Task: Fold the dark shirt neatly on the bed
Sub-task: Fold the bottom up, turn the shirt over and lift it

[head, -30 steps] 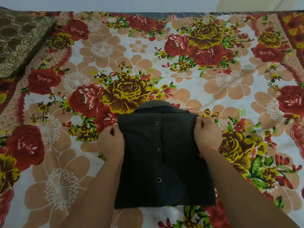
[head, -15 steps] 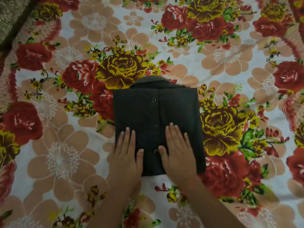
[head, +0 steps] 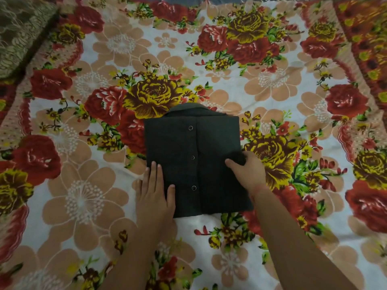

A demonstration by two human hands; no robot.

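- The dark shirt [head: 192, 162] lies at the centre of the floral bedsheet [head: 83, 201], folded into a compact rectangle.
- Its collar [head: 188, 108] peeks out at the shirt's 12 o'clock edge; three metal snap buttons [head: 192, 157] run in a line down the middle, from 12 toward 6 o'clock.
- The left hand [head: 156, 191] rests flat at the shirt's 8 o'clock side, fingers straight and close together, pointing toward 12 o'clock. The thumb lies on the fabric and the palm partly on the sheet.
- The right hand [head: 249, 170] is at the shirt's 3 o'clock edge. Its thumb is on top and its fingers curl round the edge, gripping a small bunch of cloth.
- An olive, lace-patterned cloth [head: 18, 32] sits at the view's 10 o'clock corner, well apart from the shirt.
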